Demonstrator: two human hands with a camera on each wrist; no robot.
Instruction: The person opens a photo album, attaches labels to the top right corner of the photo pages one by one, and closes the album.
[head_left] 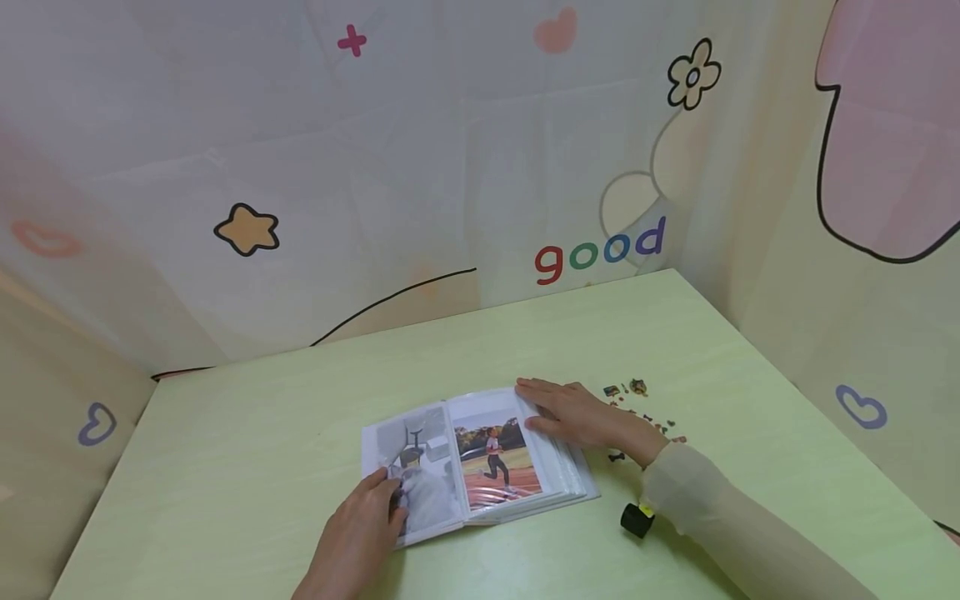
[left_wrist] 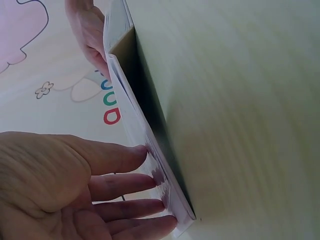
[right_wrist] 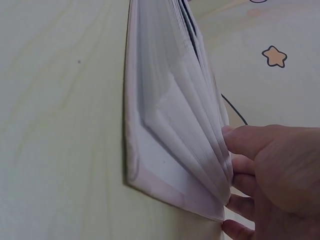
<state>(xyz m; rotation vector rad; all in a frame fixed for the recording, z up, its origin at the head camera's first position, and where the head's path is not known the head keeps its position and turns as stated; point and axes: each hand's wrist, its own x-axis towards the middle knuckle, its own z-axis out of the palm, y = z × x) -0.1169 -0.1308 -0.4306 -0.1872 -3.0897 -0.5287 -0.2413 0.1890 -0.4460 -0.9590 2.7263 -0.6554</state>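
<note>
We have broad room for a hand on the counter (head_left: 210, 475) left of the album (head_left: 472, 467), and a strip behind it leads to the wall (head_left: 375, 208). To the right our way is tighter: small pieces (head_left: 637, 387) lie scattered beside the right hand (head_left: 573, 412) and wrist, the sleeve (head_left: 697, 492) reaches across, and a cylinder (head_left: 636, 521) sits just beside it. The left hand (head_left: 363, 517) blocks the album's near left side; the right covers its right page. Low down, we see a narrow dark gap between album and counter.

Album pages (head_left: 497, 467) glossy, plastic-looking; tabletop (head_left: 247, 475) smooth, wood-grained; backdrop (head_left: 412, 167) creased, cloth-like.
</note>
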